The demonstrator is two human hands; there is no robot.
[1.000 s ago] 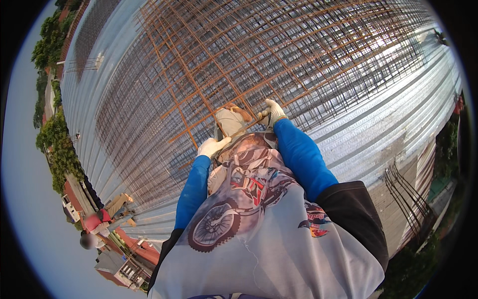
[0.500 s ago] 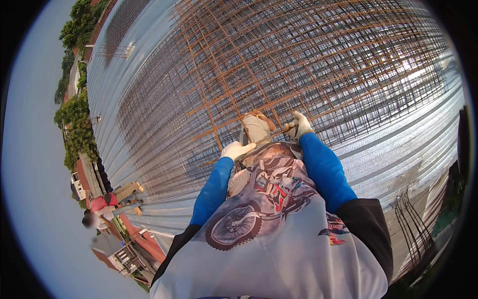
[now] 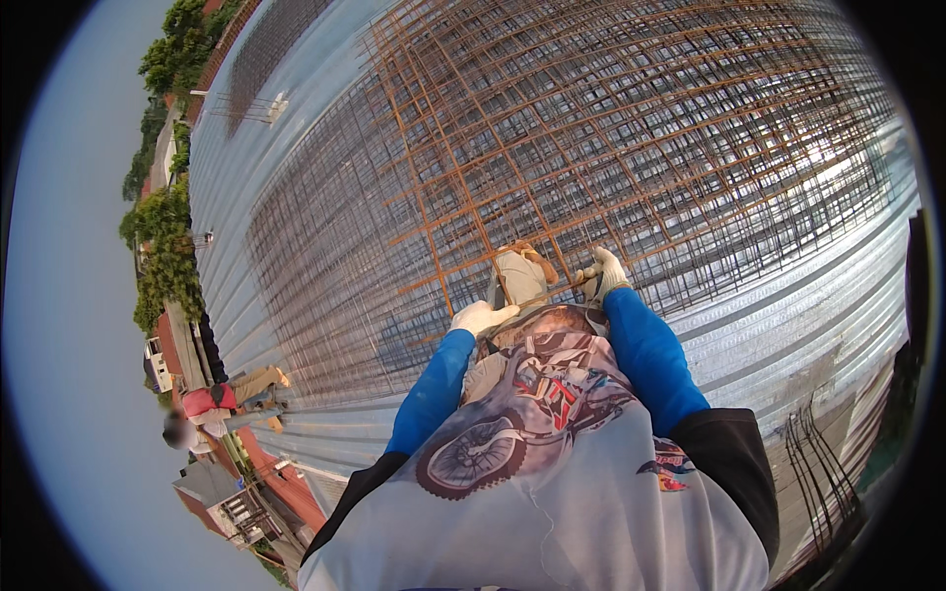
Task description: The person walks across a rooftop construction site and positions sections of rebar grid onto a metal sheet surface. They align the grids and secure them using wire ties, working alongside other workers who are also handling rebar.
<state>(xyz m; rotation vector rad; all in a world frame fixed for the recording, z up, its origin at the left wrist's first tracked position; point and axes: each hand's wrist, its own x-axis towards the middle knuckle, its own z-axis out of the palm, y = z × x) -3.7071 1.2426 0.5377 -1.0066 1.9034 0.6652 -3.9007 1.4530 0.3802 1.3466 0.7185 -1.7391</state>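
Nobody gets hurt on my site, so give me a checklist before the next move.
1. Left hand gloved: ok.
2. Right hand gloved: ok.
3. Forearms covered: ok, blue sleeves on both.
4. Co-worker clear of both hands: ok, well off to the left.
5. Secure grip beside the rusty rebar mesh: cannot tell, too small.
6. Stable footing: cannot tell, largely hidden.

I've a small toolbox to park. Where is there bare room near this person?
Bare metal decking shows at right, between the rebar mesh and the dark bars; another strip lies between the mesh's left side and the decking's outer edge. Crowded straight ahead: mesh lies close before the left hand and right hand.
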